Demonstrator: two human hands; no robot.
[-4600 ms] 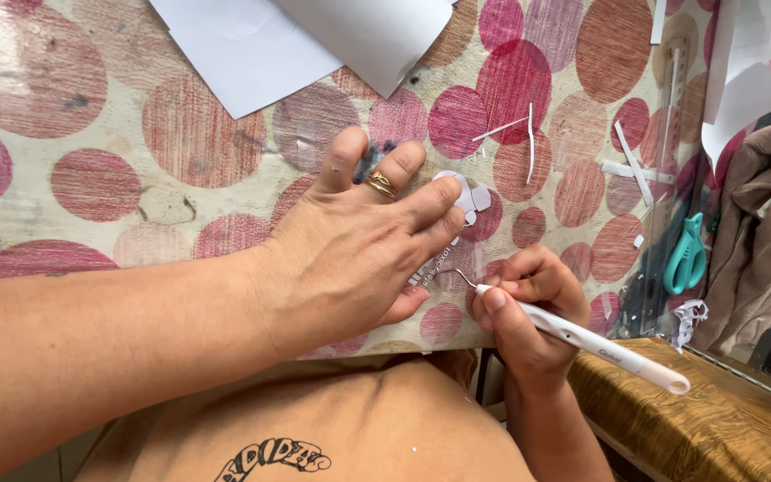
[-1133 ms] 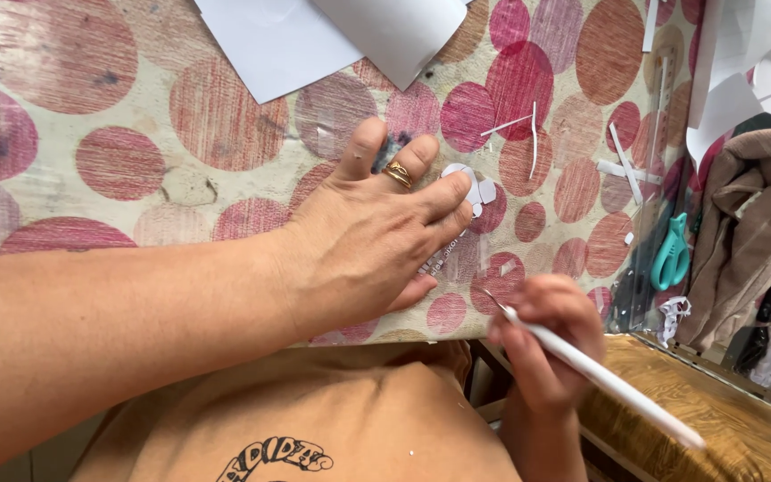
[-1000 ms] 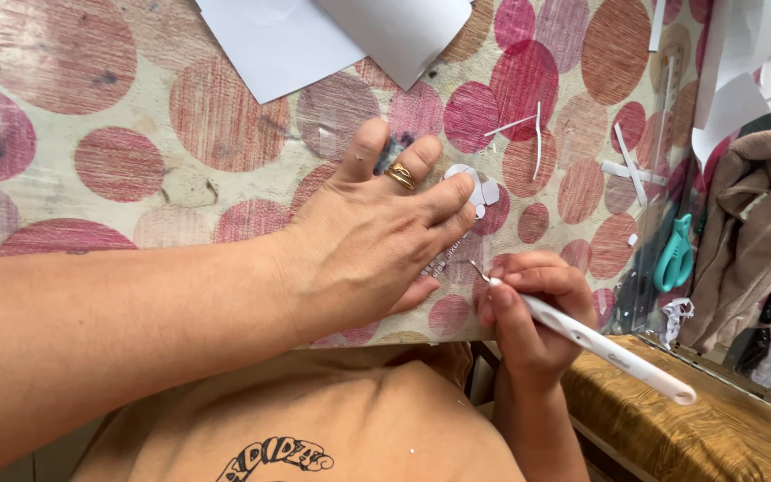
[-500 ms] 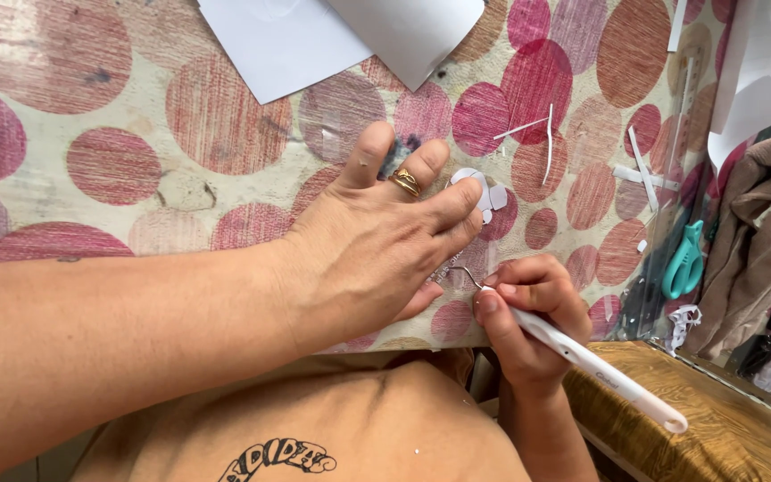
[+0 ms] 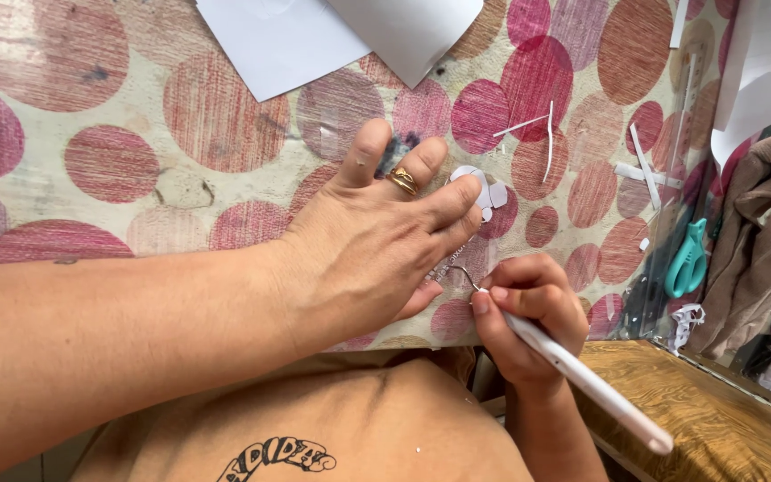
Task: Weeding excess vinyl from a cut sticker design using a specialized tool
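A: Now, how is the tool gripped?

B: A white-handled hook tool (image 5: 582, 379) is pinched like a pen by the right hand (image 5: 528, 317), its bent metal tip set just under the left hand (image 5: 377, 241), near the table edge.

A: And the left hand?

B: It is laid flat, fingers spread, pressing down small white cut paper shapes (image 5: 479, 187) on the dotted tablecloth (image 5: 118, 161). A gold ring (image 5: 403, 181) is worn.

A: Which step is judged to be in hand?

B: Picking or lifting a small piece, it seems; a steady, fine pull at the tip would be called for next.

A: What is changed from half a second ago?

B: Little: the tip is kept at the same spot. Teal scissors (image 5: 689, 259) are left well apart, at the right.
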